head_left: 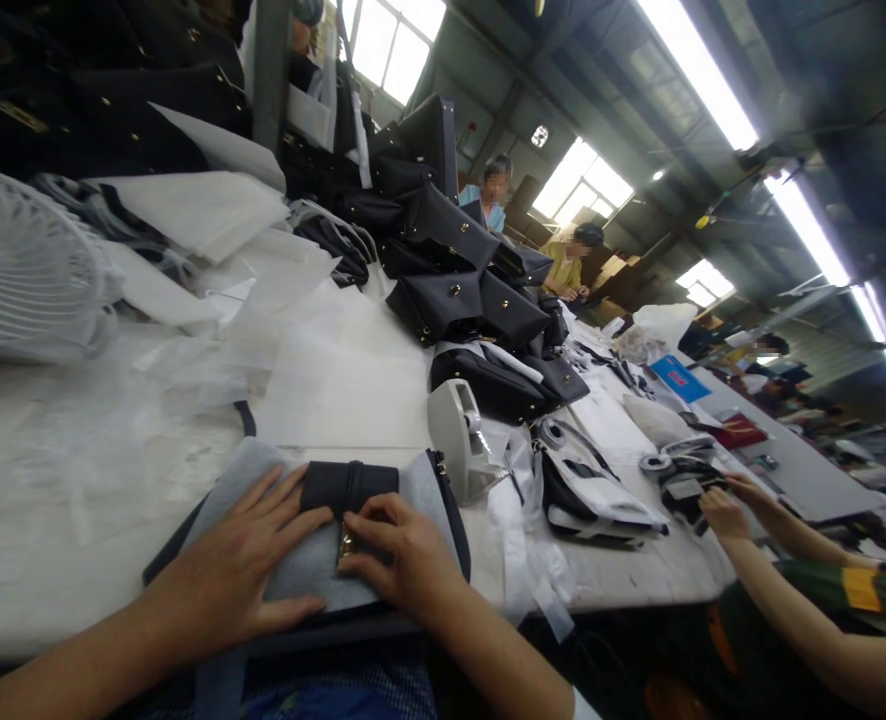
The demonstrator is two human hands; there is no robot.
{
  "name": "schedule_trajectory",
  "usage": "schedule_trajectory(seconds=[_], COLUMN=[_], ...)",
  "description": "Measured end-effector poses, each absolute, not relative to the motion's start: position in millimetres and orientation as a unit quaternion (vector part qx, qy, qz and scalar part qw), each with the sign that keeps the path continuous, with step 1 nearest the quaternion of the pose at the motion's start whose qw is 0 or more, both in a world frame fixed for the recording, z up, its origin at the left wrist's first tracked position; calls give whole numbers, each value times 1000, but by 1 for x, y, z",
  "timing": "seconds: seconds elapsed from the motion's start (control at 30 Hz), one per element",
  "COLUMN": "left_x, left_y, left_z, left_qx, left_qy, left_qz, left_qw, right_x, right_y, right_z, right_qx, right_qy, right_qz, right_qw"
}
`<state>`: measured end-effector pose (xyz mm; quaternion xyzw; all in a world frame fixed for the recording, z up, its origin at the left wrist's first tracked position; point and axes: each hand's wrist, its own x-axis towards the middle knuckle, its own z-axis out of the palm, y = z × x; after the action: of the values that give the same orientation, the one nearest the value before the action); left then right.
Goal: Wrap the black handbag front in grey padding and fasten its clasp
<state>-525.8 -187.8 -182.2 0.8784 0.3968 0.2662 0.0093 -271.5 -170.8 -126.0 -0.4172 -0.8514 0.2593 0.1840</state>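
A dark handbag lies at the table's front edge, with a grey felt-like sheet (424, 490) over its upper side. Across the sheet's upper middle sits a black flap (330, 487) with a narrow strap, and a gold-coloured metal clasp (345, 543) hangs below it. My left hand (237, 560) rests flat on the sheet, fingers spread, its fingertips by the flap's left end. Thumb and fingers of my right hand (409, 555) pinch the clasp from the right. Part of the clasp is hidden behind those fingers.
A white tape dispenser (454, 440) stands just beyond the bag. Black handbags (450, 240) are piled behind it, and a partly wrapped bag (593, 490) lies to the right. White sheets (345, 350) and a fan (23, 260) are at left. A co-worker's hands (728, 505) work at right.
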Motion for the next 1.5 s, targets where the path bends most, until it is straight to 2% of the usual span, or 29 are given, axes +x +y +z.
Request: schedule_trajectory(seconds=[0.27, 0.6, 0.97, 1.07, 1.17, 1.33, 1.5], left_x=[-525, -528, -534, -531, -517, -489, -480], left_y=[-198, -194, -191, -189, -178, -149, -132], left_z=[-179, -173, -157, -152, -138, -118, -109], left_qx=[860, 879, 896, 874, 849, 847, 858], left_qy=[419, 402, 393, 452, 494, 449, 411], left_qz=[285, 255, 204, 169, 107, 65, 15], left_qw=[-54, -11, 17, 62, 155, 276, 306], right_x=[-273, -283, -283, -283, -283, -283, -284], right_y=[-173, -164, -164, -164, -162, -160, -158], right_z=[-131, -109, -122, -121, -116, -110, -112], right_qx=[-434, -467, -472, -475, -478, -478, -482], right_qy=[-858, -831, -822, -816, -807, -804, -814], right_qz=[222, 282, 289, 307, 329, 340, 315], right_qw=[160, 105, 130, 124, 114, 101, 79])
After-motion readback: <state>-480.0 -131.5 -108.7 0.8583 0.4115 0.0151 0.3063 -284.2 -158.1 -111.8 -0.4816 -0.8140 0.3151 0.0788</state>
